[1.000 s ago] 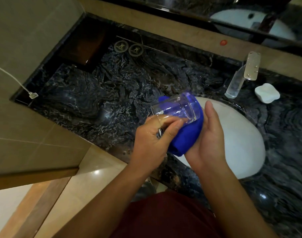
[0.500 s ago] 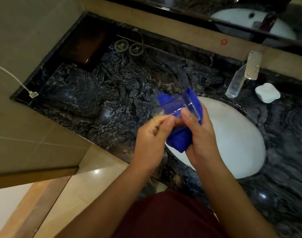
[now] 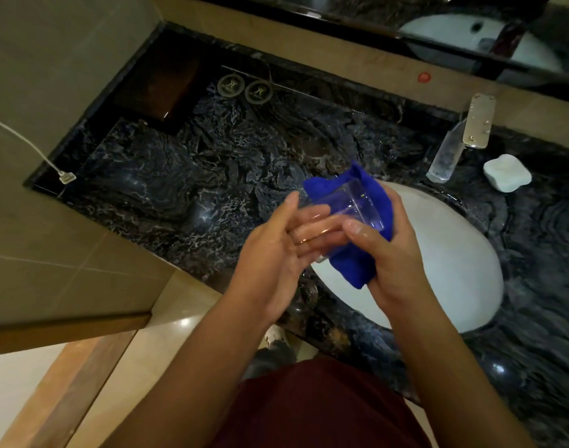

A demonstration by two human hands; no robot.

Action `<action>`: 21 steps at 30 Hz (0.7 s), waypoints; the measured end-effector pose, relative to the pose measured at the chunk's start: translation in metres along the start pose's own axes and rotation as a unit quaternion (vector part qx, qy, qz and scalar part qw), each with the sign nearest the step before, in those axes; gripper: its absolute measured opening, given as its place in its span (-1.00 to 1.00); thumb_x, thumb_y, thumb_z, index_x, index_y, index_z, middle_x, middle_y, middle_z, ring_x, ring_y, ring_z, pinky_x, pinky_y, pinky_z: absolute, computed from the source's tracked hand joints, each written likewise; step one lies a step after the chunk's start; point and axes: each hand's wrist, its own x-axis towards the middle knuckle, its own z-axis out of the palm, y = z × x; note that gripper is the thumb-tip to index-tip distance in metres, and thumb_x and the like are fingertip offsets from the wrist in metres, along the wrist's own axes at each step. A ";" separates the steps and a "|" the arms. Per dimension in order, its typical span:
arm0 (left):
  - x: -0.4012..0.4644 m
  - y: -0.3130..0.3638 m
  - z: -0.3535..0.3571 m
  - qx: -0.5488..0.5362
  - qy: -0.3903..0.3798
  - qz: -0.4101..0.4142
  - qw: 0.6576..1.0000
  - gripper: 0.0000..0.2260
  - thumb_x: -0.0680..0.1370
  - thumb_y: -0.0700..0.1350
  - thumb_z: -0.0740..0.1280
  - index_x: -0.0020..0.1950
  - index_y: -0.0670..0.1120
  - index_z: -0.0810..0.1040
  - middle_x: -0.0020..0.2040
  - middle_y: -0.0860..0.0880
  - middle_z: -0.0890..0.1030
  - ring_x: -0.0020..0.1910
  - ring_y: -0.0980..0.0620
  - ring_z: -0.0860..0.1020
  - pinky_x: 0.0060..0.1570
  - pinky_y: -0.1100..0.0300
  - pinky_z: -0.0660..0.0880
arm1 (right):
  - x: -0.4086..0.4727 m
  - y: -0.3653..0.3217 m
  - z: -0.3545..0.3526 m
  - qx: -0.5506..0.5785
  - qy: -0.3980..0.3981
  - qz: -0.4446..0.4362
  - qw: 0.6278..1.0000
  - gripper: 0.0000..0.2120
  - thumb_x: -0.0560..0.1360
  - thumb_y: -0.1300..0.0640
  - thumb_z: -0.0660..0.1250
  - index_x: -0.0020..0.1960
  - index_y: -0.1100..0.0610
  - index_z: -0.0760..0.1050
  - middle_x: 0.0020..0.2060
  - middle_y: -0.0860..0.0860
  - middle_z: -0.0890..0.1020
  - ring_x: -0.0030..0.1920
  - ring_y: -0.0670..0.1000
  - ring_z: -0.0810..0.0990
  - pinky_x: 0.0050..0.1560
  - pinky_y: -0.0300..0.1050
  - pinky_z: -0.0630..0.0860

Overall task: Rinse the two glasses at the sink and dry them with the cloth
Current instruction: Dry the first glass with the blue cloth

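Fingers of the left hand are being held straight and relaxed against the clear glass, which is being cradled in the blue cloth. Both are being gripped by the right hand, above the white sink in the dark marble counter.

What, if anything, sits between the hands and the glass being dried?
Only the blue cloth: it lies between the right hand and the glass, wrapping its far side. The left hand touches the glass directly with straight fingers; nothing is visible between them.
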 end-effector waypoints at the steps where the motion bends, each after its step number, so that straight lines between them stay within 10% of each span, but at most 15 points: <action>1: 0.000 0.004 -0.001 -0.027 -0.004 -0.032 0.999 -0.62 0.58 0.15 0.29 -0.02 -0.13 0.73 0.00 -0.20 0.77 -0.04 -0.08 0.76 0.04 0.07 0.67 | 0.002 -0.003 -0.003 -0.010 -0.023 -0.009 1.000 -0.35 0.34 0.13 0.56 0.40 0.01 0.47 0.25 0.04 0.67 0.22 0.09 0.67 0.17 -0.01 0.62; 7: -0.002 0.000 0.000 -0.107 -0.019 -0.030 0.994 -0.71 0.58 0.04 0.33 -0.11 -0.08 0.77 -0.04 -0.16 0.78 -0.05 -0.04 0.77 0.01 0.09 0.67 | 0.015 -0.013 -0.006 -0.010 -0.092 -0.002 0.996 -0.24 0.33 -0.01 0.65 0.44 0.02 0.41 0.29 0.02 0.64 0.27 0.07 0.64 0.21 -0.09 0.58; 11: -0.003 -0.015 0.009 -0.063 0.005 0.066 0.996 -0.72 0.59 0.00 0.30 -0.10 -0.08 0.77 -0.04 -0.17 0.77 0.04 -0.07 0.75 0.09 0.16 0.62 | 0.020 -0.014 0.012 0.190 -0.012 0.079 0.979 -0.37 0.54 -0.30 0.35 0.38 0.14 0.57 0.30 0.18 0.65 0.32 0.20 0.62 0.39 0.14 0.52; 21: 0.010 -0.024 -0.007 0.079 0.058 0.216 0.971 -0.77 0.66 -0.03 0.30 0.02 -0.01 0.76 0.03 -0.12 0.77 0.15 -0.07 0.72 0.21 0.16 0.57 | -0.003 -0.005 0.026 0.186 0.050 0.159 0.968 -0.35 0.68 -0.26 0.03 0.44 0.22 0.49 0.34 0.29 0.61 0.40 0.27 0.56 0.49 0.30 0.39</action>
